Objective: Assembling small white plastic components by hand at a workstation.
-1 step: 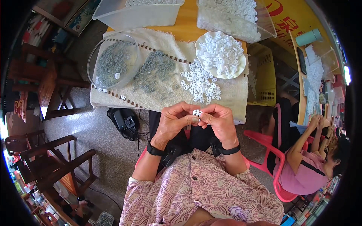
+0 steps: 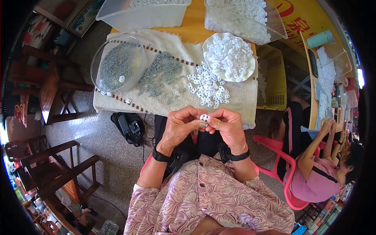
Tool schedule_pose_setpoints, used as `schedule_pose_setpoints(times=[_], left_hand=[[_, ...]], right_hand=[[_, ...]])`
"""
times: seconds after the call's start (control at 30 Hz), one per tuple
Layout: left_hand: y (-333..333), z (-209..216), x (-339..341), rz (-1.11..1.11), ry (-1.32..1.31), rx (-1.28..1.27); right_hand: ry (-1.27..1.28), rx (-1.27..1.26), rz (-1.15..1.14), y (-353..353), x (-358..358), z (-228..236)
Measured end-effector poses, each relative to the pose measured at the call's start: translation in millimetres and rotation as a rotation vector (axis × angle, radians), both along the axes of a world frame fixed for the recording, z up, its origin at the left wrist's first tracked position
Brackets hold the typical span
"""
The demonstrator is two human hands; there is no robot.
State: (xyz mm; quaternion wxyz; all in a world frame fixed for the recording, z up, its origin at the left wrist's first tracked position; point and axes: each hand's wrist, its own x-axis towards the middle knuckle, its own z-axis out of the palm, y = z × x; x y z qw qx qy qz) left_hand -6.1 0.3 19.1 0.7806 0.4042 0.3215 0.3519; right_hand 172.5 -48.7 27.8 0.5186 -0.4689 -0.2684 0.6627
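The small white piece (image 2: 204,117) is up in the air between the person's two hands, just in front of the near edge of the towel (image 2: 241,98). It has little dark holes in it. The left hand (image 2: 179,125) pinches it from one side with thumb and finger. The right hand (image 2: 229,126) pinches it from the other side, and the two hands meet there. The fingers get in the way and hide part of the piece.

The pale towel lies on a yellow-brown table (image 2: 192,34). Just past the hands, lots of loose white pieces (image 2: 211,90) are spread on the towel. Right behind them sits a white plate (image 2: 250,73) with a wavy edge, heaped with more white pieces. To the left is a thin pile of small, shiny grey bits (image 2: 162,72). Next to that pile is a round clear tub (image 2: 94,75) with more grey bits and one white piece in it. At the back stand two see-through bins, one on the left (image 2: 143,17) and one on the right (image 2: 235,25), both holding white pieces.

A yellow basket (image 2: 279,100) is beside the table on the right. Farther right, another person (image 2: 319,178) in pink sits on a pink chair (image 2: 288,192). A black bag (image 2: 128,127) lies on the floor at the left.
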Motion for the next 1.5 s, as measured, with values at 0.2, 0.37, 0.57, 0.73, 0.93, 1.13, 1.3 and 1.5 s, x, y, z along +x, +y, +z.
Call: schedule_pose_setpoints(times=[0.2, 0.37, 0.57, 0.73, 0.93, 1.13, 1.3, 1.5], left_hand=[[-1, -1, -1, -0.006, -0.002, -0.018], [0, 1, -1, -0.018, 0.012, -0.019], [0, 0, -1, -0.041, 0.044, 0.028], [0, -3, -1, -0.071, 0.050, 0.020], [-3, -7, 4, -0.033, 0.049, 0.070], [-8, -9, 8, -0.026, 0.019, 0.007], [-6, -7, 9, 0.024, 0.131, 0.133], [-7, -1, 5, 0.044, 0.033, 0.168]], right_hand=[[-0.008, -0.007, 0.015, -1, 0, -3], [-0.025, -0.021, 0.009, -1, -1, -5], [0.004, -0.058, 0.040, -1, 2, -5], [0.047, -0.099, 0.067, -1, 4, -7], [0.086, -0.162, 0.074, 2, 8, -8], [0.070, -0.144, 0.094, 3, 14, -6], [0.046, -0.071, 0.047, 1, 6, 3], [0.168, -0.030, 0.092, 1, 8, -3]])
